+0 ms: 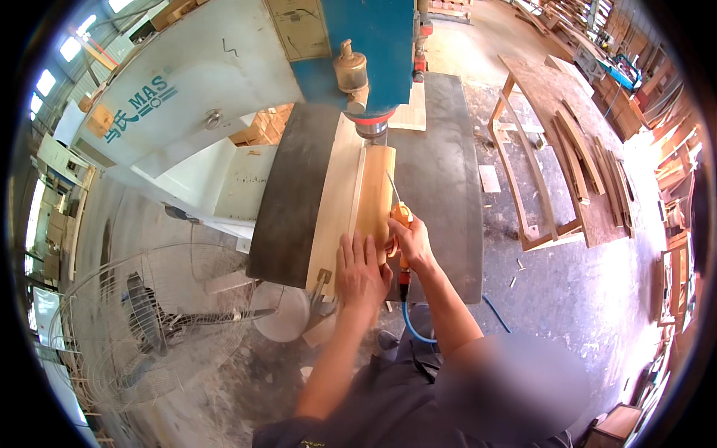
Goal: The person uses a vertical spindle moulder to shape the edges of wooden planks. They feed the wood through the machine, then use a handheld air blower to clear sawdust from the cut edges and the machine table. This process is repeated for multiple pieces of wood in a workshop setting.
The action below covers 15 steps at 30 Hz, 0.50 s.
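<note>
My left hand (362, 272) lies flat with its fingers stretched out over the near end of a wooden workpiece (376, 187). This piece rests lengthwise on the dark metal machine table (448, 216), alongside a pale wooden guide board (337, 201). Just to the right, my right hand (412, 243) grips an orange air blow gun (402, 214), whose thin nozzle points away over the workpiece's right edge. A blue air hose (410, 322) hangs from the gun's lower end. Beyond the workpiece's far end is the machine's spindle (371, 127).
The machine's blue head (373, 60) and white body (187, 82) stand ahead and left. A wire-caged fan (157, 321) is at lower left. To the right, a wooden bench (553, 134) carries several strips (575, 160). Small wood scraps (517, 272) lie on the floor.
</note>
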Tool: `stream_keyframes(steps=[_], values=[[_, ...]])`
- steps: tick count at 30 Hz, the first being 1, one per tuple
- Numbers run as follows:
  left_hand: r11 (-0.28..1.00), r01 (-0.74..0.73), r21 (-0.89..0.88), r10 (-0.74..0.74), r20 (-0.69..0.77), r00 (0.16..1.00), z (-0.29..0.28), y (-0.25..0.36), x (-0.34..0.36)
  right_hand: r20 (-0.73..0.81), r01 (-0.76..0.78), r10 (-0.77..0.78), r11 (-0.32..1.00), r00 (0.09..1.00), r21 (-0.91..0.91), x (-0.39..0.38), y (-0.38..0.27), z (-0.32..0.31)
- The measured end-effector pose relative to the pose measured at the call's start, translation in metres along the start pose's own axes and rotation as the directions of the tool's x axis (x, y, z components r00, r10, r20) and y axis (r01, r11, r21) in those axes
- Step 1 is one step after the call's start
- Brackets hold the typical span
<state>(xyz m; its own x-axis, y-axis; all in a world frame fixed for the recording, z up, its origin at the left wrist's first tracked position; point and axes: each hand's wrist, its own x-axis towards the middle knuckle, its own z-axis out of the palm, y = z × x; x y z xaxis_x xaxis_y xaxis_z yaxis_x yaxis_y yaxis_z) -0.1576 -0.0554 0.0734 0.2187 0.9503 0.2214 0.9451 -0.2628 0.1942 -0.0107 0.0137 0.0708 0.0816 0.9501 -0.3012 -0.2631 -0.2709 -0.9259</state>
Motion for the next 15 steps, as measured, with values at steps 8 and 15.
stream_keyframes(steps=[8, 15], values=[[1.0, 0.011, -0.007, -0.011, 0.015, 1.0, -0.004, -0.001, -0.001, -0.047, 0.006, -0.014, 0.983, 0.999, -0.183, 0.014, 0.004, -0.002], [1.0, 0.011, 0.002, -0.011, 0.03, 1.0, -0.003, -0.001, 0.001, -0.093, 0.017, -0.038, 0.976, 0.995, -0.217, 0.014, -0.001, 0.003]])
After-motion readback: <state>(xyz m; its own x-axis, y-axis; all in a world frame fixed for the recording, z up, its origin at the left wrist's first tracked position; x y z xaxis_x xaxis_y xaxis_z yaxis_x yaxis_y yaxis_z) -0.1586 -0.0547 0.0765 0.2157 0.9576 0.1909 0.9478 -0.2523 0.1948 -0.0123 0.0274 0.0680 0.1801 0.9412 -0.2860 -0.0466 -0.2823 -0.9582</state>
